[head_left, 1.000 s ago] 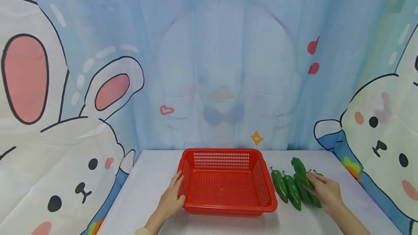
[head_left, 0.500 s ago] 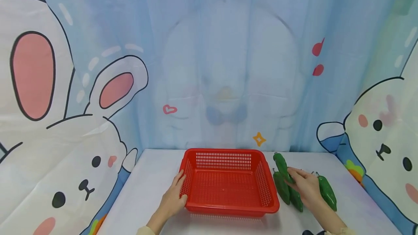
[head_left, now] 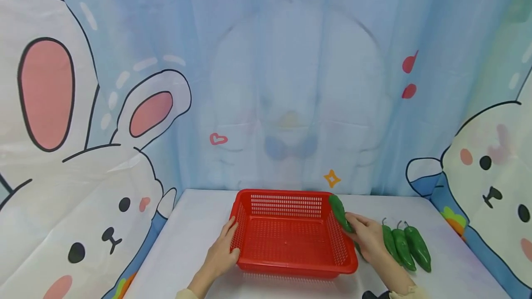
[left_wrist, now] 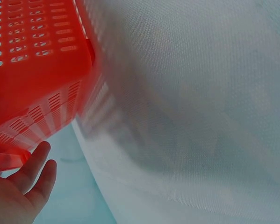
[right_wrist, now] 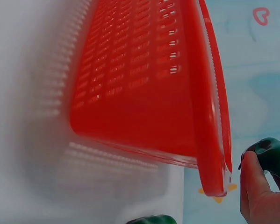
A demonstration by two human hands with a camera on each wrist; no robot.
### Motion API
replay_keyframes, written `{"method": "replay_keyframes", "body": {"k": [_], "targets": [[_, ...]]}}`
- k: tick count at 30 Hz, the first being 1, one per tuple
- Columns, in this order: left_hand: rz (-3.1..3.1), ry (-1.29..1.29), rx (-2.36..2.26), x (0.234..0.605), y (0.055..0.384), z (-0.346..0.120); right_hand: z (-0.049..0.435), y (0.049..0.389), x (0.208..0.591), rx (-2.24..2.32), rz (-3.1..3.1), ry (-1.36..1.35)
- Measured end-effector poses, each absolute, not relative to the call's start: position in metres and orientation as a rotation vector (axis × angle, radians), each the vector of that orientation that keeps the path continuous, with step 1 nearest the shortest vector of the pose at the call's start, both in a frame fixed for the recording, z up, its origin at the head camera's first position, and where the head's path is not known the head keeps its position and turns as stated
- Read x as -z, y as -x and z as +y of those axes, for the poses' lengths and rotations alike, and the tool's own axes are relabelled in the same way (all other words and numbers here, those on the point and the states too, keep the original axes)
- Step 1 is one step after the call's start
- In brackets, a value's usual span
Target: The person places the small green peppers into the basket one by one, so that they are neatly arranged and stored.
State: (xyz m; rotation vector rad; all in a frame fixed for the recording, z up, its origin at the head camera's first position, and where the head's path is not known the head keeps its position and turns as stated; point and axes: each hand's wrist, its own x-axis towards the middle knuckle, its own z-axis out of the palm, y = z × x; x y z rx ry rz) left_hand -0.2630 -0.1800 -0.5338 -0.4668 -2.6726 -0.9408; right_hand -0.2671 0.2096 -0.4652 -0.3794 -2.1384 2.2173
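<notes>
A red plastic basket [head_left: 287, 239] with slotted walls stands on the white table. My left hand [head_left: 219, 250] rests against its left rim, fingers fairly straight; in the left wrist view two fingers [left_wrist: 37, 170] extend beside the rim. Between thumb and fingers, my right hand [head_left: 367, 234] pinches a green pepper [head_left: 338, 211] at the basket's right rim. That pepper [right_wrist: 273, 156] also shows in the right wrist view, just past the rim. To the right of the hand lie several more green peppers [head_left: 402, 246]. Another pepper [head_left: 358, 249] beside the basket is mostly hidden by the hand.
Behind the table [head_left: 187, 225] hangs a blue curtain [head_left: 287, 82] with cartoon rabbits on both sides. In the right wrist view, the top of a pepper [right_wrist: 154, 220] on the table shows below the basket. A dark shape [head_left: 374, 295] lies at the front edge.
My right hand has carried the pepper left, from above the row of peppers to the basket's right rim. The left hand stays on the basket's left side.
</notes>
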Motion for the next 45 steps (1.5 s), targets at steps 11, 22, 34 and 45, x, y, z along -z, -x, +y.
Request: {"method": "replay_keyframes", "body": {"k": [11, 22, 34, 45], "targets": [[-2.682, 0.470, 0.931, 0.532, 0.261, -0.178, 0.195, 0.265, 0.469, -2.239, -2.146, 0.420], [-2.673, 0.476, 0.939, 0.535, 0.266, -0.177, 0.149, 0.272, 0.469, -2.331, -2.044, 0.366], [-2.660, 0.456, 0.938, 0.534, 0.263, -0.180, 0.105, 0.274, 0.478, -2.423, -1.934, 0.337], [-2.653, 0.458, 0.953, 0.537, 0.265, -0.179, 0.056, 0.276, 0.484, -2.526, -1.860, 0.329]]}}
